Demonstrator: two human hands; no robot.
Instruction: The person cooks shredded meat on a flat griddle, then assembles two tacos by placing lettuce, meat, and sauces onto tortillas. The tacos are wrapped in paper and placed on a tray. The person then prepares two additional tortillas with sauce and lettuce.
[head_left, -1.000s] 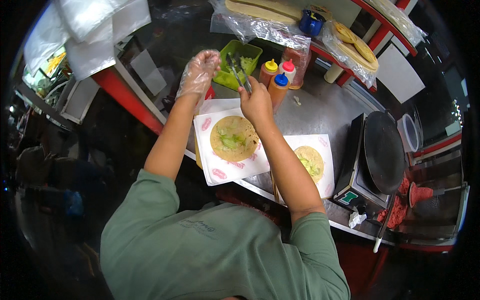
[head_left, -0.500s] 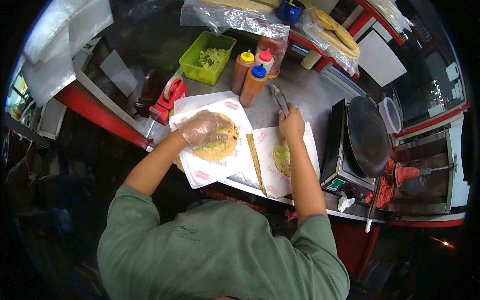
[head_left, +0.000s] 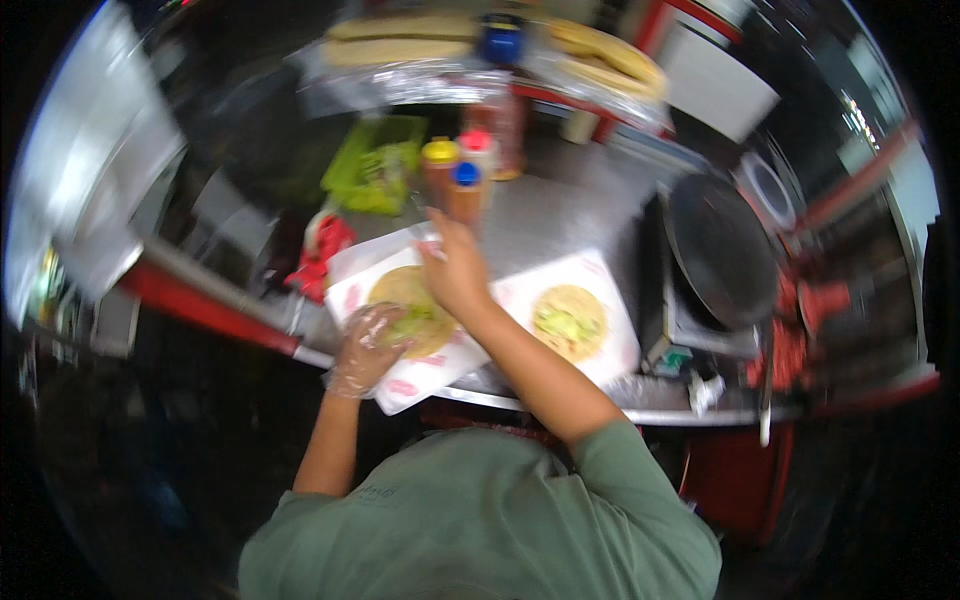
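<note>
My left hand (head_left: 368,345), in a clear plastic glove, rests its fingers on the near left side of a round flatbread (head_left: 432,345) topped with shredded lettuce. This flatbread lies on white printed paper (head_left: 402,392). My bare right hand (head_left: 455,262) is closed around metal tongs (head_left: 420,208), over the paper's far right corner; the tongs are blurred and point toward a green tub (head_left: 345,172) of chopped lettuce (head_left: 385,165). A second flatbread (head_left: 590,310) with lettuce lies on another paper (head_left: 615,350), right of my right forearm.
Squeeze bottles (head_left: 464,195) with coloured caps stand beyond my right hand. A red tape dispenser (head_left: 325,255) sits left of the papers. A black round pan (head_left: 722,250) occupies the right side. Plastic-wrapped breads (head_left: 400,45) and a blue pot (head_left: 502,38) line the back shelf.
My right hand has swung left with the tongs, from beside the right paper to above the left one. My left hand has drawn back to the flatbread's near left side, baring more lettuce.
</note>
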